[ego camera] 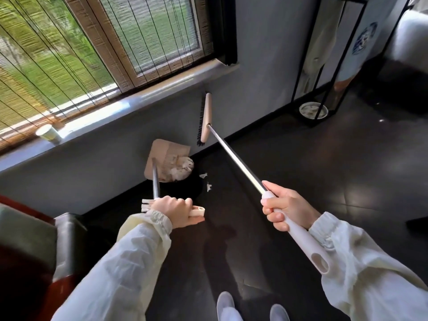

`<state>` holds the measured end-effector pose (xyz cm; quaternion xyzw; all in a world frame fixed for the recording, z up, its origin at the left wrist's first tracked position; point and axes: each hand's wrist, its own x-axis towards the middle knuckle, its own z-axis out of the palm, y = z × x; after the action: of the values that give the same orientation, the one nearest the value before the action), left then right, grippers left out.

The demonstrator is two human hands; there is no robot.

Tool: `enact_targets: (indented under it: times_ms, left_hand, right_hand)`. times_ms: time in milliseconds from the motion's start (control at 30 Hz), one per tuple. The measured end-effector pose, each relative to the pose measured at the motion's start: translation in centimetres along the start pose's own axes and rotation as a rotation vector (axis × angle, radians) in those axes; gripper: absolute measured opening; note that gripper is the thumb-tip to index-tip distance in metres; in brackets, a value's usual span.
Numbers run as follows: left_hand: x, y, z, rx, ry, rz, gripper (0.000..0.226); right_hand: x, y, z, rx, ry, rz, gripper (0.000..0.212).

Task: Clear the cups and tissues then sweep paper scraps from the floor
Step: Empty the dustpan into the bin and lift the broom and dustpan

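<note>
Nearest, at the bottom edge, two pale grey shoes point(225, 304) stand on the dark glossy floor point(324, 205). Above them two arms in cream crinkled sleeves point(129, 256) reach forward. The left hand point(172, 210) has its fingers curled tightly round the white plastic crossbar grip of a long-handled beige dustpan point(162, 154). The thin metal shaft of the dustpan runs almost straight away from the hand to the pan, which sits at the foot of the grey wall point(266, 54). The right hand point(284, 208) wraps fingers and thumb round the white plastic grip of a metal-poled broom point(236, 156). The pole's long axis slants from lower right up and to the left, pointing toward the wall. A wad of crumpled white tissues point(183, 169) lies in the pan at its right edge. Just right of it, two small white paper scraps point(203, 175) rest on the floor, apart from the pan. Farther on, the broom's beige head stands on end against the wall, its black bristles facing left. On the grey window sill point(162, 89) to the left a white paper cup point(48, 133) stands before a bamboo slat blind point(69, 54). Far right, a black metal-framed stand point(328, 72) holds a white round dish point(313, 110) at its base.
</note>
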<state>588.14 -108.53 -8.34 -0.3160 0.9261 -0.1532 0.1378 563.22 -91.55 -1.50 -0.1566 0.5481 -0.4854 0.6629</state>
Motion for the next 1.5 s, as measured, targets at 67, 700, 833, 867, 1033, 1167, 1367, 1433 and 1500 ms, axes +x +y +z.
enact_targets:
  times_ms: [67, 700, 833, 867, 1033, 1167, 1367, 1433, 1500]
  left_hand:
    - [-0.2, -1.5, -1.1, 0.045, 0.03, 0.012, 0.074]
    - [-1.9, 1.8, -0.1, -0.056, -0.012, -0.046, 0.075]
    - [0.1, -1.6, -3.9, -0.094, 0.166, 0.028, 0.08]
    - [0.3, -2.6, -4.9, -0.101, 0.17, 0.041, 0.081]
    - [-0.2, -4.1, -7.2, 0.014, 0.192, 0.048, 0.092]
    - [-1.3, -3.3, -5.2, 0.025, 0.109, 0.003, 0.085]
    - [-1.9, 3.8, 0.3, -0.027, -0.186, 0.076, 0.072]
    - [-1.4, 3.3, -0.3, 0.028, -0.107, 0.09, 0.072]
    - [-1.0, 1.5, -1.9, 0.056, -0.025, 0.063, 0.072]
  right_hand:
    - [-0.3, 0.1, -0.1, 0.004, -0.001, 0.001, 0.071]
    - [-1.2, 0.5, -0.5, 0.026, -0.069, -0.011, 0.07]
    - [-1.5, 0.5, -0.8, 0.032, -0.048, -0.003, 0.071]
    - [-1.6, 0.5, -0.8, 0.037, -0.042, -0.003, 0.071]
    - [-1.7, 0.0, -1.0, 0.07, -0.033, -0.02, 0.07]
    - [-1.7, 0.1, -1.4, 0.047, -0.019, -0.025, 0.07]
    - [-1.7, 0.6, -2.6, 0.047, -0.006, 0.005, 0.069]
    - [-1.5, 0.7, -2.8, 0.038, -0.002, 0.016, 0.07]
    - [-1.4, 0.7, -2.5, 0.037, 0.004, 0.02, 0.07]
